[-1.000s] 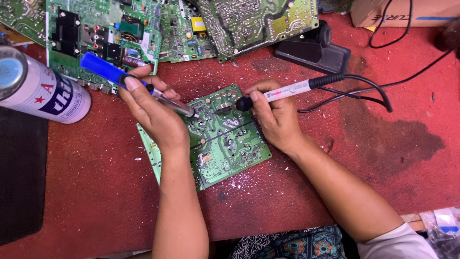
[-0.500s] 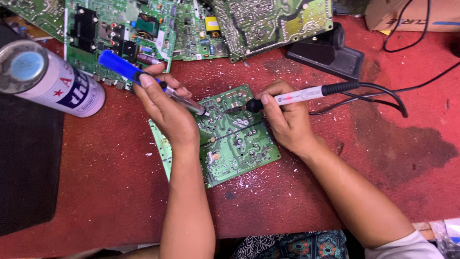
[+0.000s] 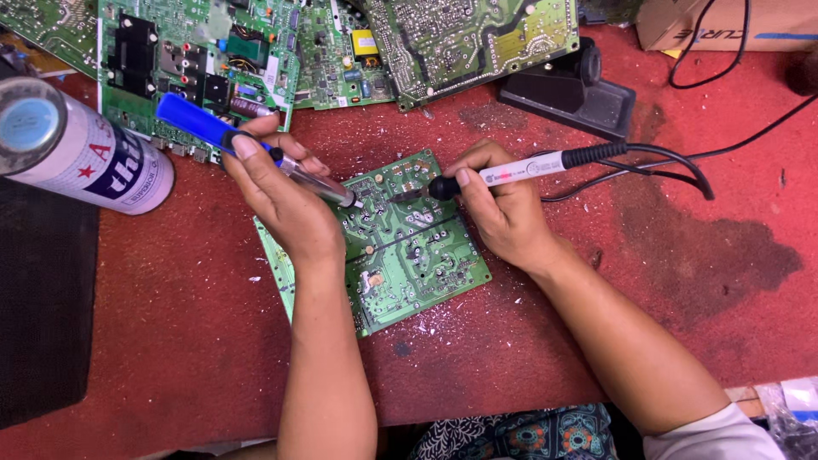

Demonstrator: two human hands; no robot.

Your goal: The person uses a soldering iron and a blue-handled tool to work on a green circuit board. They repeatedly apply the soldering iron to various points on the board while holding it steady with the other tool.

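Green square circuit board [image 3: 400,255] lies mid-desk on worn red covering [image 3: 682,281]; left hand [image 3: 285,204] grips a blue-handled desoldering pump [image 3: 247,145], right hand [image 3: 503,209] a white soldering iron [image 3: 520,170].

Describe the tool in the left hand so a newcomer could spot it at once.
On the red mat, find the small green board at centre. The left hand above it holds a desoldering pump: the only tool with a blue barrel and no cord.

Left hand [image 3: 285,204] holds blue pump [image 3: 247,145], right hand [image 3: 503,209] soldering iron [image 3: 528,166] over green board [image 3: 400,243].
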